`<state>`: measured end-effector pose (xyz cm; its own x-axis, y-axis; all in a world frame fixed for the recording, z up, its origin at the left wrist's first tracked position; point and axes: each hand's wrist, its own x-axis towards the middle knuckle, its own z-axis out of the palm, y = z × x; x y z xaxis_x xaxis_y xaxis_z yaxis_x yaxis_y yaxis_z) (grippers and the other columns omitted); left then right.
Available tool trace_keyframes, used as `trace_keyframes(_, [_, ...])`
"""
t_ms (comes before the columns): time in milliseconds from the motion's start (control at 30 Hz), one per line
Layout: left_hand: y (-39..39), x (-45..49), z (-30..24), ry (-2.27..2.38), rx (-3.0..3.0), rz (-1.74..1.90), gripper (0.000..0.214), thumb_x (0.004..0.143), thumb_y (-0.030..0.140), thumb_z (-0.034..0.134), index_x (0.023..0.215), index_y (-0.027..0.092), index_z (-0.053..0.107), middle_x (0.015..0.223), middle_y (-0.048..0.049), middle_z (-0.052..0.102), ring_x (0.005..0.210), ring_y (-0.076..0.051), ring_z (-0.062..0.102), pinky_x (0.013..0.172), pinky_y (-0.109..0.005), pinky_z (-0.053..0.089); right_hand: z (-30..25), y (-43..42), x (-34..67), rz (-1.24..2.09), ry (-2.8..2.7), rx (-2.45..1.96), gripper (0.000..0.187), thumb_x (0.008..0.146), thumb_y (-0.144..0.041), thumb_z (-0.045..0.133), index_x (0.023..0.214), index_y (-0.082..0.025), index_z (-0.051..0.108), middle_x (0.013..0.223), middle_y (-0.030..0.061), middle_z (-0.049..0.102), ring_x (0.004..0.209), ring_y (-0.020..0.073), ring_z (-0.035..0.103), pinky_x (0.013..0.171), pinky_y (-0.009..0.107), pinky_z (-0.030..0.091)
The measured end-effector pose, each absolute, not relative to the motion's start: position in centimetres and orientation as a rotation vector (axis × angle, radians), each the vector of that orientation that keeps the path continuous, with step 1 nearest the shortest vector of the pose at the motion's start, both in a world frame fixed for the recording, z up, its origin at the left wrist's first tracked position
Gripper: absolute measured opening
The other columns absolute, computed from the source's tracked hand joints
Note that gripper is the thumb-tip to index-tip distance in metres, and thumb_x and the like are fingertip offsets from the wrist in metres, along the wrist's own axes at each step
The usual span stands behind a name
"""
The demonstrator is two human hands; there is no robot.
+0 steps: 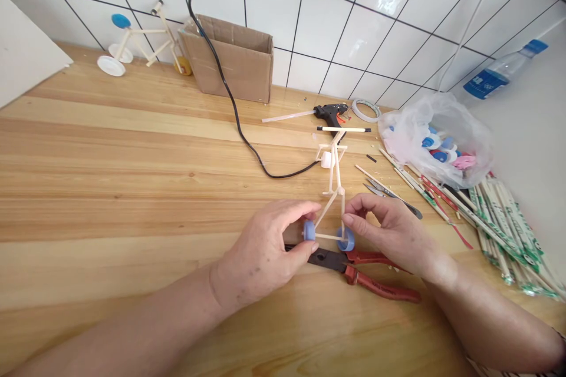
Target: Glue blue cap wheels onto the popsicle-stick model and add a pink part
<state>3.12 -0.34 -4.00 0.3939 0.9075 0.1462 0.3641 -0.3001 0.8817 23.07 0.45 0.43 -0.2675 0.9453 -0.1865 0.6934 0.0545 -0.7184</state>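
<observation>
A small tricycle model (336,171) of thin wooden sticks stands before me, its two blue bottle-cap wheels at the near end and a white cap wheel (327,159) at the far end. My left hand (269,241) has thumb and forefinger curved around the left blue cap (309,231). With thumb and forefinger close together, my right hand (389,230) grips the model beside the right blue cap (346,240); the exact contact is partly hidden. Beneath the near wheels lie red-handled pliers (380,288). A dark-tipped stick (345,129) crosses the model's far end as a handlebar.
Behind the model lie a black glue gun (329,113) with its cable and a tape roll (366,110). Scissors (393,194), a bag of caps (437,141) and wrapped chopsticks (508,230) are at right. A cardboard box (230,62) and another tricycle model (141,41) stand by the wall.
</observation>
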Motion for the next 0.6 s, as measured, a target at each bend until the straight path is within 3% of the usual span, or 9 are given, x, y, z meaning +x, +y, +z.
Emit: trace_keyframes(600, [-0.46,3.00,-4.02,1.149,1.852,0.782,0.040,0.070,0.016,0.062,0.109,0.023,0.060,0.110,-0.0027,0.068,0.102,-0.021,0.061,0.094,-0.035,0.045,0.47,0.40,23.26,1.039,-2.001,-1.622,0.012,0.080,-0.022,0.053,0.072,-0.016,0.059,0.067,-0.0007,0.062,0.064,0.0119,0.056,0.061,0.022,0.044])
